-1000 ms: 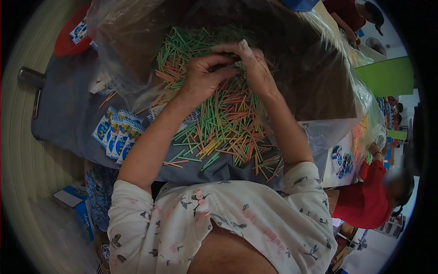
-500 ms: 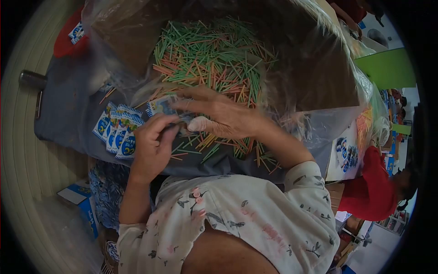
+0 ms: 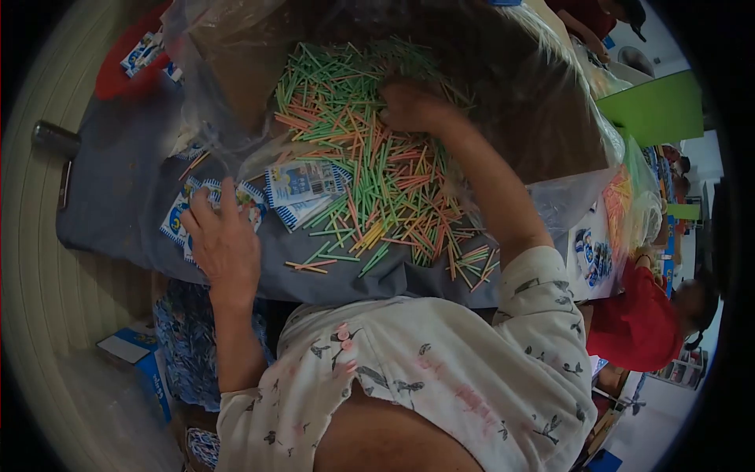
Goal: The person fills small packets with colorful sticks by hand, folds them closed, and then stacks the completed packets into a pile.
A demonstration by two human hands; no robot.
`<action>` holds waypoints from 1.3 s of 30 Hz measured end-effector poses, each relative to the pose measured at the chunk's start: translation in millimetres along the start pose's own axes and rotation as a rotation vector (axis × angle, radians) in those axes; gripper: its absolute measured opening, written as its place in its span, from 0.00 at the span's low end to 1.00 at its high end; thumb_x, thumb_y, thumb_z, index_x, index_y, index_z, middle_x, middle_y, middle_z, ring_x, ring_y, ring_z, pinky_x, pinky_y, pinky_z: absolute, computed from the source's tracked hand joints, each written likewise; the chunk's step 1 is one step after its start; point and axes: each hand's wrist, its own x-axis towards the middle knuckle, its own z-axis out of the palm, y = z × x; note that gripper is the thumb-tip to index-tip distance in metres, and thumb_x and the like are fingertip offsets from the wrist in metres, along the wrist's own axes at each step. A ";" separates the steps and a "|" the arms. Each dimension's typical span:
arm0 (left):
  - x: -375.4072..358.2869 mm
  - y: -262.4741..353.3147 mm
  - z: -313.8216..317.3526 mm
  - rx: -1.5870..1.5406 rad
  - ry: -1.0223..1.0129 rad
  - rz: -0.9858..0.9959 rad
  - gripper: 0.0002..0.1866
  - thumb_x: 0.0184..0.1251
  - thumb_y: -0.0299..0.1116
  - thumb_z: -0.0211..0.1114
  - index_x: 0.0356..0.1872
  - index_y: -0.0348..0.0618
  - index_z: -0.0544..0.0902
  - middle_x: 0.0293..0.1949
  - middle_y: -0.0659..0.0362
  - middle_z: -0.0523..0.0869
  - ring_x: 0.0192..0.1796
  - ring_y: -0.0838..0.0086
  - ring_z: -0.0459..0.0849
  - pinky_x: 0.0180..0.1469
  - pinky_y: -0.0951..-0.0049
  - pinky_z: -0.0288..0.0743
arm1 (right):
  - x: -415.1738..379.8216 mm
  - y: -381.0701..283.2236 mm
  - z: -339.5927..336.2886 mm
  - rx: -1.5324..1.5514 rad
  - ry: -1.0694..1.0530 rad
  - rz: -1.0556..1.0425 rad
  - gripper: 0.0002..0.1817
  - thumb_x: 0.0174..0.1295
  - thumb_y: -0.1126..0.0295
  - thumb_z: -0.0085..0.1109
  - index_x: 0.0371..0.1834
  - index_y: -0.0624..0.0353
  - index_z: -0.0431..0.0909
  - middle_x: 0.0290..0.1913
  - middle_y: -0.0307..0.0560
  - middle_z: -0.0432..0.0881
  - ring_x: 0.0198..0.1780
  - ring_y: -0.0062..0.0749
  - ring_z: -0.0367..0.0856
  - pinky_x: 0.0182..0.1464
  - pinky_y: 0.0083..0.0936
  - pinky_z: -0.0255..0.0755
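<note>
My left hand (image 3: 226, 248) rests on a cluster of blue-and-white printed packets (image 3: 174, 218), its fingers stretched and somewhat apart. Right of it, a pair of similar packets (image 3: 303, 185) lies overlapped at the pile's edge. Thin green, pink, orange and yellow sticks (image 3: 370, 169) spread in a loose heap from the plastic-lined box onto the grey cloth. Far up in this heap, my right hand (image 3: 413, 106) reaches among green sticks. Its fingers point down and are mostly hidden, so their grip does not show.
Clear plastic sheeting (image 3: 550, 47) lines the brown box (image 3: 543, 134) around the heap. A red container (image 3: 110, 75) with packets stands at upper left. Grey cloth (image 3: 118, 181) covers the table. At right, a person in red (image 3: 637, 322) sits near more packets (image 3: 594, 256).
My hands have separated: the left moved left onto the packets, the right moved up into the sticks. The packet between them now lies on another one on the cloth.
</note>
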 end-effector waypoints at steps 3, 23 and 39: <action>9.6 27.5 -8.2 -0.177 0.007 0.140 0.21 0.59 0.28 0.68 0.55 0.40 0.80 0.50 0.50 0.76 0.53 0.53 0.73 0.55 0.56 0.71 | -5.5 -8.3 -2.1 -0.036 0.065 -0.029 0.20 0.58 0.64 0.56 0.49 0.66 0.77 0.51 0.65 0.80 0.55 0.59 0.78 0.58 0.49 0.71; 9.7 55.6 22.5 -0.483 -0.067 0.258 0.09 0.46 0.23 0.67 0.33 0.38 0.84 0.39 0.55 0.79 0.43 0.59 0.78 0.40 0.63 0.76 | 113.6 156.6 40.7 0.866 0.371 -0.025 0.24 0.63 0.61 0.52 0.62 0.56 0.75 0.55 0.53 0.80 0.49 0.40 0.80 0.54 0.36 0.75; 31.1 38.4 46.5 -0.844 -0.171 0.195 0.03 0.58 0.25 0.67 0.31 0.35 0.85 0.30 0.53 0.81 0.36 0.57 0.81 0.40 0.60 0.75 | 40.5 104.5 11.3 0.089 0.096 -0.033 0.30 0.59 0.50 0.60 0.59 0.60 0.76 0.55 0.56 0.80 0.58 0.46 0.78 0.61 0.35 0.70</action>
